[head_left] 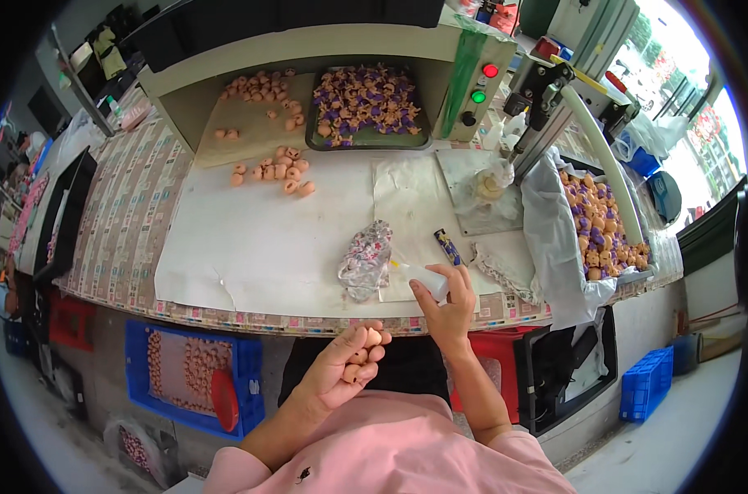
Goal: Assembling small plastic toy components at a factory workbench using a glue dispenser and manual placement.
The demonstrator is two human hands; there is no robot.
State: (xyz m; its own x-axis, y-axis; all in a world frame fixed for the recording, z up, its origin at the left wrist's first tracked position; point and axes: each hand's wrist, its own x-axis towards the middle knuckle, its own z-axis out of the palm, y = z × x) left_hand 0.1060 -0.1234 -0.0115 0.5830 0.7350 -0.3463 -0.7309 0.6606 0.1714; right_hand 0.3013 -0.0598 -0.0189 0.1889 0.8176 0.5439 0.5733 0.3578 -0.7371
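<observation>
My left hand (329, 375), palm up in front of the table's near edge, is closed around several small peach-coloured hollow doll-head-like pieces (358, 357). My right hand (450, 313) reaches over the table edge, its thumb and fingers around a whitish translucent squeeze bottle (423, 278) whose yellow tip points left. Left of the bottle lies a crumpled flower-patterned cloth (366, 259). A small dark blue tube-like item (447, 246) rests just beyond my right fingers, and a crumpled pale rag (503, 272) lies to its right.
Loose peach pieces (285, 169) sit before an oven-like machine (308, 45) with a black tray (368, 146) of peach-and-purple pieces. At right stand a press (547, 107) and a lined bin (547, 235) of similar pieces. A blue crate (135, 370) is below left.
</observation>
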